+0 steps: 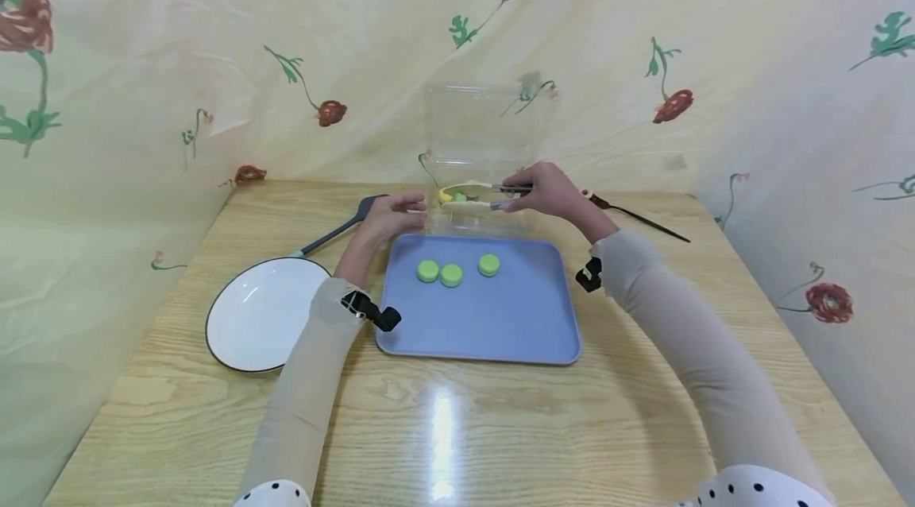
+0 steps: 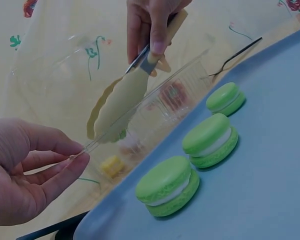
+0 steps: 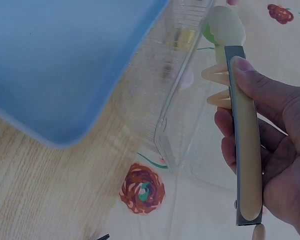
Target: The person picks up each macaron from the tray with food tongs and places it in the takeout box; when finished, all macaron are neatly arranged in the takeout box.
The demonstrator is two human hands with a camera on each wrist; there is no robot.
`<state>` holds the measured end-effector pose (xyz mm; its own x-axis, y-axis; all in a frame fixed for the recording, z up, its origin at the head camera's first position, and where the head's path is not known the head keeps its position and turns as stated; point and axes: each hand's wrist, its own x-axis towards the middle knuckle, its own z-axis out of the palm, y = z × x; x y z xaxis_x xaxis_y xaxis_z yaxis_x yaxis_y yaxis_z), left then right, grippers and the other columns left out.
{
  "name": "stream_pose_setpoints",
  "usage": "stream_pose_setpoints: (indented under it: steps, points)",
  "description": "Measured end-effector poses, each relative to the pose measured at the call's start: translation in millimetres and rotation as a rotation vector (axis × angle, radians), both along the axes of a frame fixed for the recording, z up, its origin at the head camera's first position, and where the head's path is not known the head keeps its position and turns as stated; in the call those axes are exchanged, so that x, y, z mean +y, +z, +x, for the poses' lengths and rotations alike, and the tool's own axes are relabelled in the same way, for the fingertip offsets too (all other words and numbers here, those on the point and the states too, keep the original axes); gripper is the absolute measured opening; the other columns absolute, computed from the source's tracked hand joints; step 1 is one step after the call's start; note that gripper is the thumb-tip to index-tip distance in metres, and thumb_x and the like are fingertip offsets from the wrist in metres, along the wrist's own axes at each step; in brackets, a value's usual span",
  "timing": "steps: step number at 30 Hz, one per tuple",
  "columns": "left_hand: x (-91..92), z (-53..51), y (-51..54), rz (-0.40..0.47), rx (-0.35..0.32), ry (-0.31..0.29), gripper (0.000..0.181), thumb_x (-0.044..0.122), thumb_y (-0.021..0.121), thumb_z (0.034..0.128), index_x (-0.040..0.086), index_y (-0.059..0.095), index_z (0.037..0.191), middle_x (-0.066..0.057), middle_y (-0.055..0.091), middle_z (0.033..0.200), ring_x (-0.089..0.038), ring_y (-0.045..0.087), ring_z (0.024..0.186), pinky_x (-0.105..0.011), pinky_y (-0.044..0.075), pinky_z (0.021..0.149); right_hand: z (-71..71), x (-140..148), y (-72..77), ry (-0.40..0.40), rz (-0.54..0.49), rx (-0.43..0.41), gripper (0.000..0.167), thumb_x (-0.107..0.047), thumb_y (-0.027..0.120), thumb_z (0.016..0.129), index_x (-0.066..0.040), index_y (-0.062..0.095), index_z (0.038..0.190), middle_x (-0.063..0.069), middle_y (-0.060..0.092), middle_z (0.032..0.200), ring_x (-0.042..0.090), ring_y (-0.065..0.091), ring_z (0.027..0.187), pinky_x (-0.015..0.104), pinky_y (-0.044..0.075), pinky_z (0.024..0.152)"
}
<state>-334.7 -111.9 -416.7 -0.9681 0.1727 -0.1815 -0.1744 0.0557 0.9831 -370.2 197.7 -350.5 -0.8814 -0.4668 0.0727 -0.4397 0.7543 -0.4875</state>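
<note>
My left hand (image 1: 389,217) pinches the rim of a clear plastic box (image 2: 165,100) between thumb and fingers. The box stands with its lid raised, behind the blue tray (image 1: 479,324). In my right hand (image 1: 549,191) are cream and grey tongs (image 3: 247,160), gripped with their tips over the box. A green piece (image 3: 208,34) shows at the tips, mostly hidden by them; I cannot tell whether it is clamped. Small yellow piece (image 2: 112,166) lies inside the box. Several green things are about: three green macarons (image 2: 167,185) sit on the tray.
A white pan with a dark rim (image 1: 268,316) stands left of the tray. Behind it lies a dark spatula (image 1: 332,237), near my left hand. A thin dark utensil (image 1: 646,222) lies on the wooden table (image 1: 400,427) at the right. Flowered cloth (image 1: 372,30) hangs behind.
</note>
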Motion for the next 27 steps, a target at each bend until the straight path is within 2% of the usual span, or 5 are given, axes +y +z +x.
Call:
stream_pose_setpoints:
  steps: [5,11,19,27]
  points:
    - [1.8,2.3,-0.2,0.008,0.015,0.018,0.056,-0.006,0.067,0.0922,0.000,0.053,0.146,-0.022,0.059,0.141,-0.018,0.066,0.100,-0.032,0.063,0.094,-4.3,-8.6,-5.5,0.019,0.016,0.012,0.046,-0.018,0.087,0.081,-0.003,0.073,0.123,0.018,0.074,0.119,0.025,0.065,0.085,0.035,0.049,0.078]
    - [2.7,3.5,-0.8,-0.005,0.030,0.029,0.055,-0.004,0.068,0.0926,0.000,0.054,0.145,-0.022,0.059,0.141,-0.013,0.066,0.092,-0.032,0.064,0.092,-8.5,-16.5,-10.3,0.033,0.001,-0.017,0.045,-0.016,0.086,0.082,-0.001,0.073,0.123,0.019,0.075,0.117,0.022,0.062,0.078,0.029,0.052,0.069]
    - [4.4,2.1,-3.1,0.007,0.047,0.035,0.054,-0.007,0.067,0.0920,-0.003,0.054,0.144,-0.025,0.059,0.140,-0.010,0.064,0.086,-0.026,0.065,0.085,-9.1,-22.0,-13.6,0.035,0.039,0.001,0.046,-0.017,0.086,0.082,0.000,0.073,0.123,0.018,0.075,0.117,0.021,0.063,0.078,0.034,0.054,0.071]
    - [4.1,1.2,-3.5,-0.002,0.044,0.035,0.053,-0.006,0.066,0.0929,-0.002,0.054,0.144,-0.024,0.058,0.140,-0.009,0.064,0.085,-0.023,0.064,0.082,-8.1,-24.2,-10.0,0.026,0.041,0.000,0.050,-0.017,0.087,0.082,0.000,0.071,0.126,0.020,0.074,0.118,0.020,0.054,0.072,0.027,0.042,0.063]
